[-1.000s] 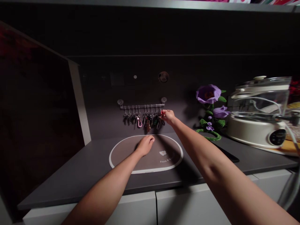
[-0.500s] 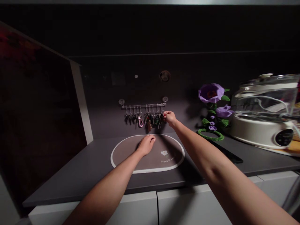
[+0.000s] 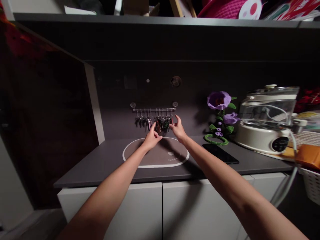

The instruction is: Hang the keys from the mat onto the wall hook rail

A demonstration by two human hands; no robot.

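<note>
— Key bunches [image 3: 163, 125] on hooks under a slim metal rail [image 3: 153, 109], on the wall above a kitchen counter?

— Right there, in a tight hanging row, with a pink carabiner [image 3: 149, 125] toward the left of the cluster. Two clear suction cups [image 3: 133, 105] at the rail's ends.

— Fresh in this frame?

— Left hand [image 3: 151, 140] up off the oval mat [image 3: 175, 162] and raised to the keys, after resting on that mat moments earlier. Right hand [image 3: 179, 130] at the same cluster, from the other side.

— Grip?

— Apart on both hands. Left fingers [image 3: 153, 126] spread, tips at the cluster's left side. Right fingers [image 3: 176, 117] open wide of the thumb, around the right end. No key visibly pinched, though dim light and overlap leave that short of certain.

— Meaning?

— Two hands at one spot, keys between them, all apparently on the rail, none visibly lifted clear.

— Around them?

— Black smartphone [image 3: 220, 153] flat on the grey countertop [image 3: 87, 166], purple fabric flowers [image 3: 219, 100] against the wall, and a cream slow cooker [image 3: 261, 135] with a glass lid farther right. Above, a dark shelf [image 3: 155, 20] crowded with pink and red odds and ends.
</note>
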